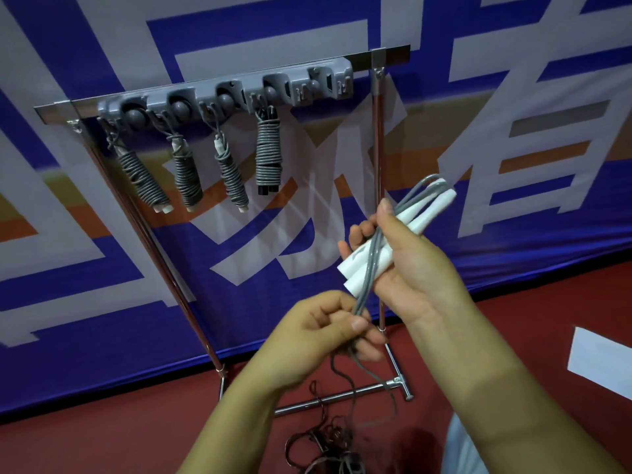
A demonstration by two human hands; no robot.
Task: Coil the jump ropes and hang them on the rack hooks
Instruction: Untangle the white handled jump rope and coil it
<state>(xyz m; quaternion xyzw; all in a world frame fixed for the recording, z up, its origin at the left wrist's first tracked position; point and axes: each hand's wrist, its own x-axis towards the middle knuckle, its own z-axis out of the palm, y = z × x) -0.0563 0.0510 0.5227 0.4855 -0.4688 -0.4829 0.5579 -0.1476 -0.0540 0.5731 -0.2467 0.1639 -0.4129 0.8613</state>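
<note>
Step in hand: coiling rope no. 5, wrap not yet begun by the look of it.

Right hand [410,254], centre-right of frame, is gripping two white handles [403,234] side by side, thumb pressing across them, fingers curled behind. Grey cord [371,265] is running along the handles w/ a short loop poking out past the top end.

Left hand [328,330], lower centre, is pinching the cord betw. thumb and curled fingers just below the handles. Rest of the cord is trailing down to a loose tangle [328,443] on the red floor [102,446], bottom centre.

Rack [378,138], upper left to centre: grey hook strip [225,97] is carrying four wound ropes [268,152] on its left hooks. Right-end hooks look free.

Next move, judged: left hand needs to wind the slack round both handles, turn beside turn, keeping tension; right hand needs to hold the pair steady and leave the top loop free for hanging. Risk: floor tangle snagging mid-wrap.
</note>
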